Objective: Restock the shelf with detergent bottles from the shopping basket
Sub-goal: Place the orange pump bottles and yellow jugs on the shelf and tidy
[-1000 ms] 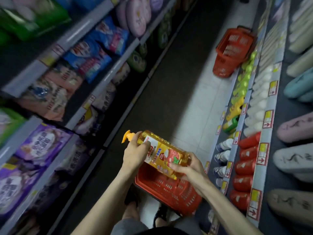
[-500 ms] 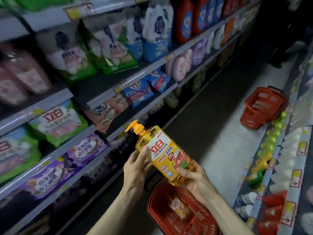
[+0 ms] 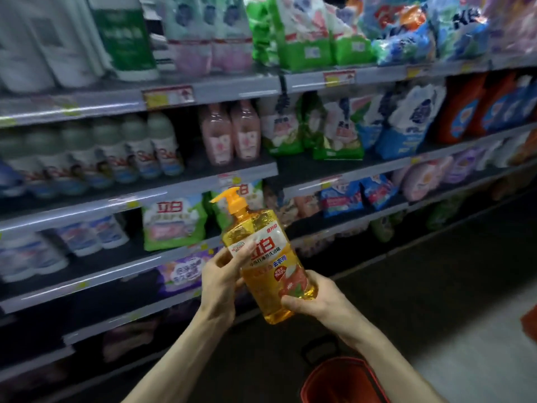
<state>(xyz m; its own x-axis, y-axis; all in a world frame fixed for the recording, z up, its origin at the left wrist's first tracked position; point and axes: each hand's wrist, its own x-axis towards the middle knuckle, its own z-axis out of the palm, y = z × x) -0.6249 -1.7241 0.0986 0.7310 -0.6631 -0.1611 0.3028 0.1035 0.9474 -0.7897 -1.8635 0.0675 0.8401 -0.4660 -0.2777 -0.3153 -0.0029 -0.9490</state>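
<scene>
At the left of the frame the shelving (image 3: 174,194) runs in tiers. White bottles (image 3: 162,146) and pink bottles (image 3: 229,135) stand on the middle tier. Below them is a green detergent bag (image 3: 174,222), with a dark, bare stretch of shelf beside it in the lower left.

At lower centre our left hand (image 3: 222,276) curls round the left side of the yellow pump detergent bottle (image 3: 267,257), fingertips on its label. The bottle stands nearly upright and leans a little left. It is in the air in front of the shelves, touching none of them, with its orange pump up against the green bags behind. Just to its right, our right hand (image 3: 315,301) grasps the bottle's base from below.

Only the rim of the red shopping basket (image 3: 340,379) shows at the bottom edge, right of centre, so we cannot tell what is left in it.

We judge the restocking partly under way. This bottle is out of the basket but not yet placed, and we still have to find its spot and set it down.
</scene>
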